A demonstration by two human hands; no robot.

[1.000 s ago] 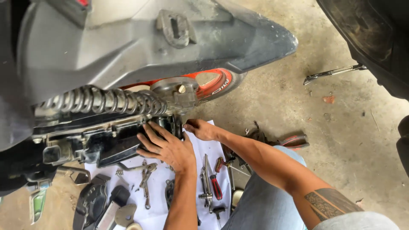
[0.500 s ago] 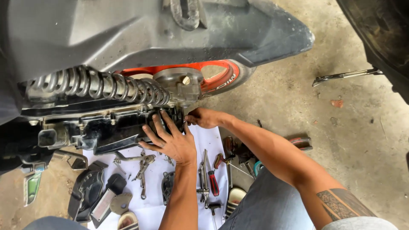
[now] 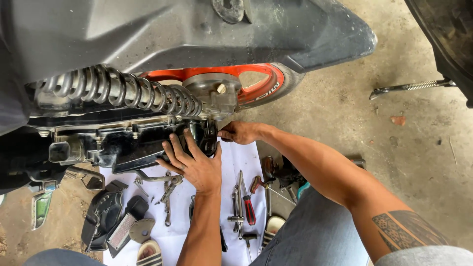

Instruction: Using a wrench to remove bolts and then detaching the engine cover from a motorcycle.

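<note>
- Black engine-side cover (image 3: 143, 143) sits under the coil shock spring (image 3: 123, 91), beside the orange wheel rim (image 3: 256, 81).
- Left hand (image 3: 194, 165): fingers spread flat on the cover.
- Right hand (image 3: 239, 132): curled at the cover's rear end; what it holds cannot be told.
- White sheet (image 3: 246, 162) below carries a red-handled screwdriver (image 3: 250, 204).

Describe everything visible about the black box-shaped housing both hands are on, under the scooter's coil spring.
The black plastic box-shaped housing looks dusty and scuffed, with ribbed edges and a squarish duct opening at its left end. It lies lengthwise under the grey metal coil spring, still against the scooter's side. The left hand spreads its fingers over the lower right edge; the right hand grips the right end, near the orange wheel rim.
</note>
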